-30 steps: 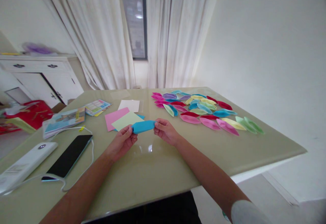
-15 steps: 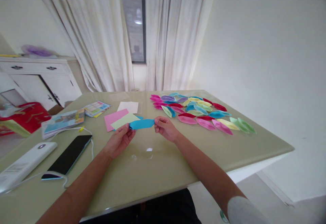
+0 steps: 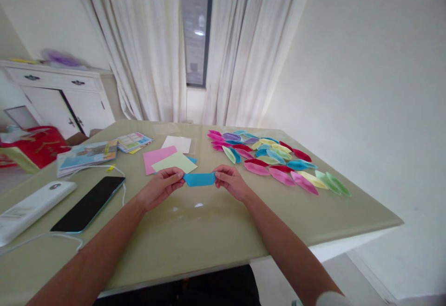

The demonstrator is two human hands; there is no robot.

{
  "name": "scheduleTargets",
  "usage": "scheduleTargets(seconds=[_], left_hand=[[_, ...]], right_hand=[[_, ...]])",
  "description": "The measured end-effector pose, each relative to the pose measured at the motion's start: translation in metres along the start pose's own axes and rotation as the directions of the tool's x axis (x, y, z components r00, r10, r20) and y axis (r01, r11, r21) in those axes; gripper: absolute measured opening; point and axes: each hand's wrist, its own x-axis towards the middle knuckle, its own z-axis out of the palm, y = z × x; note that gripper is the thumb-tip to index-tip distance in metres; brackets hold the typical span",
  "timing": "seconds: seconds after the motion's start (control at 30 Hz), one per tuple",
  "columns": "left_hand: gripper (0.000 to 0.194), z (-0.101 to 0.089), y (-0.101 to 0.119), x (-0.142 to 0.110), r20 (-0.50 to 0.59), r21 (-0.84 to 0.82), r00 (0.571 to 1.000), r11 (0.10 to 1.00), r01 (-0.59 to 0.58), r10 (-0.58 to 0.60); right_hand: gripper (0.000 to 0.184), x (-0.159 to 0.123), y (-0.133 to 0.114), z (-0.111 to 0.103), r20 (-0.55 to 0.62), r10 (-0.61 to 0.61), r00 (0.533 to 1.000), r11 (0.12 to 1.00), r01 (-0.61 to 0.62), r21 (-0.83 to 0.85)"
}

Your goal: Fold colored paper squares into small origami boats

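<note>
A folded strip of blue paper (image 3: pixel 200 179) is stretched level between my two hands, above the near middle of the table. My left hand (image 3: pixel 163 184) pinches its left end between thumb and fingers. The right end is pinched the same way by my right hand (image 3: pixel 230 180). Just beyond my left hand lie square paper sheets: a pale green sheet (image 3: pixel 175 162), a pink sheet (image 3: pixel 153 159) and a blue one mostly covered. To the right, many folded paper boat-like pieces (image 3: pixel 257 168) in several colours are spread in overlapping rows.
On the left of the table (image 3: pixel 223 231) lie a black phone (image 3: pixel 91 203), a white power bank (image 3: pixel 31 209) with a cable, a stack of booklets (image 3: pixel 88 154) and colourful cards (image 3: pixel 134 141). A white sheet (image 3: pixel 176 144) lies behind the paper squares.
The blue strip now shows a narrower, trapezoid-like face, and my hands have drawn slightly closer together. Both hands still grip its ends. The view has shifted a little.
</note>
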Motion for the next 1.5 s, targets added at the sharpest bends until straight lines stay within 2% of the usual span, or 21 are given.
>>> scheduleTargets(seconds=[0.33, 0.57, 0.7, 1.03, 1.17, 1.23, 1.27, 1.37, 1.43, 1.5], left_hand=[[0.015, 0.008, 0.01, -0.003, 0.09, 0.253, 0.995, 0.965, -0.067, 0.045], [0.025, 0.015, 0.02, -0.009, 0.084, 0.419, 0.995, 0.903, -0.092, 0.062], [0.029, 0.013, 0.023, -0.01, 0.076, 0.477, 0.992, 0.87, -0.124, 0.1], [0.034, 0.003, 0.021, -0.005, 0.13, 0.602, 0.98, 0.774, -0.197, 0.148], [0.051, 0.0, 0.016, -0.004, 0.143, 0.679, 0.98, 0.706, -0.201, 0.141], [0.053, -0.002, 0.012, -0.002, 0.145, 0.731, 0.976, 0.648, -0.214, 0.16], [0.051, -0.004, 0.01, 0.0, 0.14, 0.761, 0.973, 0.61, -0.223, 0.181], [0.038, -0.012, 0.002, 0.007, 0.125, 0.857, 0.958, 0.457, -0.236, 0.259], [0.034, -0.018, -0.003, 0.011, 0.128, 0.911, 0.947, 0.342, -0.229, 0.294], [0.035, -0.024, -0.008, 0.013, 0.127, 0.95, 0.941, 0.234, -0.206, 0.313]], right_hand=[[0.032, -0.011, -0.02, -0.002, 0.029, -0.037, 0.999, 0.987, 0.041, -0.153], [0.023, -0.014, -0.028, 0.001, 0.012, -0.108, 0.994, 0.952, 0.107, -0.288], [0.017, -0.014, -0.029, 0.001, -0.003, -0.138, 0.99, 0.944, 0.131, -0.303], [0.036, -0.014, -0.028, -0.004, 0.005, -0.072, 0.997, 0.975, 0.071, -0.21], [0.038, -0.013, -0.025, -0.007, -0.107, -0.119, 0.987, 0.956, 0.085, -0.28], [0.038, -0.011, -0.024, -0.014, -0.238, -0.181, 0.954, 0.932, 0.089, -0.351], [0.036, -0.01, -0.025, -0.02, -0.319, -0.218, 0.922, 0.915, 0.08, -0.395], [0.033, -0.003, -0.039, -0.049, -0.528, -0.308, 0.791, 0.851, -0.019, -0.525], [0.036, 0.005, -0.055, -0.073, -0.609, -0.352, 0.711, 0.796, -0.116, -0.595], [0.034, 0.014, -0.073, -0.097, -0.639, -0.374, 0.673, 0.735, -0.205, -0.646]])
